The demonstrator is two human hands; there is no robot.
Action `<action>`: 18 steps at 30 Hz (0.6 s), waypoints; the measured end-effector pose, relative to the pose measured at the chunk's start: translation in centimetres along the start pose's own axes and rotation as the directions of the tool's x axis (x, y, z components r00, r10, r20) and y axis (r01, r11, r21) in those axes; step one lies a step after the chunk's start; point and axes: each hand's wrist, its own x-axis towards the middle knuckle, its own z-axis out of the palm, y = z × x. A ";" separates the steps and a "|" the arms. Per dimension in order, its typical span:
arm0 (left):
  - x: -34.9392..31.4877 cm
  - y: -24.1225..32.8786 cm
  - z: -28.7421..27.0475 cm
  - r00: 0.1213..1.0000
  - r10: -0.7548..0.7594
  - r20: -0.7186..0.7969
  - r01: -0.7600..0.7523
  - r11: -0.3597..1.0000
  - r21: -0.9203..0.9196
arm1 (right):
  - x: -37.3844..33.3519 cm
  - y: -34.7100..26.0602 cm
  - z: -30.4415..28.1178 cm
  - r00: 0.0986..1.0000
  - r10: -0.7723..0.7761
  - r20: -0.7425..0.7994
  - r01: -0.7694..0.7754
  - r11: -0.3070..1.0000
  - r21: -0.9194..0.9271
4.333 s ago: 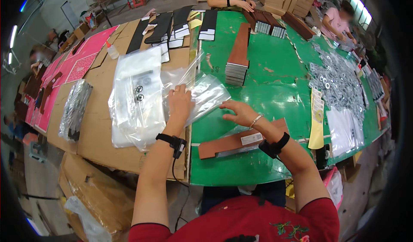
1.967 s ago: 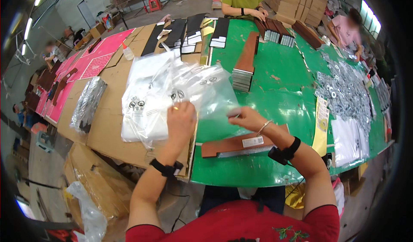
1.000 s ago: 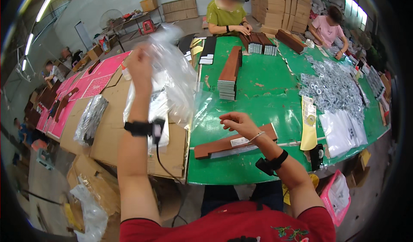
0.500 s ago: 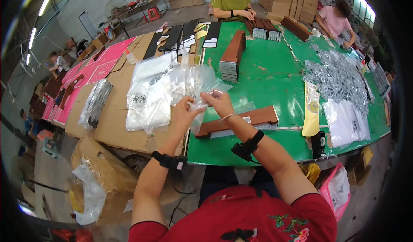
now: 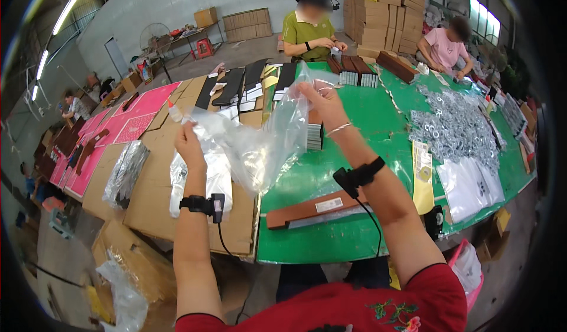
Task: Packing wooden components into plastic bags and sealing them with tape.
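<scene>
A clear plastic bag (image 5: 254,149) hangs spread in the air between my two hands. My left hand (image 5: 189,145) is closed on its left edge, over the cardboard. Higher up, my right hand (image 5: 325,105) pinches the opposite upper edge, above the green tabletop. Beneath the bag lies a stack of flat clear bags (image 5: 218,181), partly covered by it. Just under my right forearm rests a reddish-brown wooden piece (image 5: 301,211) with a white label, lying on the table near its front edge. My right arm hides part of it.
Stacked brown wooden pieces (image 5: 315,132) stand behind my right hand. Many small bagged metal parts (image 5: 455,125) pile up at right, near white plastic bags (image 5: 469,187) and a yellow sheet (image 5: 422,178). A silvery wrapped bundle (image 5: 126,169) lies left. Two people sit across the table.
My hands have moved apart and upward, the left one leftward and the right one up and to the right. The plastic bag, bunched before, is now stretched wide between them.
</scene>
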 end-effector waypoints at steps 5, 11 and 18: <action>1.6 1.8 3.4 0.990 0.124 -0.065 -0.132 0.982 -0.137 | -2.4 -5.6 -1.3 0.946 0.157 0.284 -0.172 0.985 0.031; -0.3 -9.8 -2.0 0.996 -0.059 0.065 -0.025 0.513 0.858 | -4.1 0.6 -6.1 0.919 0.331 0.213 -0.189 0.845 -0.500; -13.4 7.4 3.7 0.704 0.003 0.710 -0.158 0.976 0.152 | -9.1 0.6 -4.6 0.945 0.284 0.161 -0.202 0.897 -0.394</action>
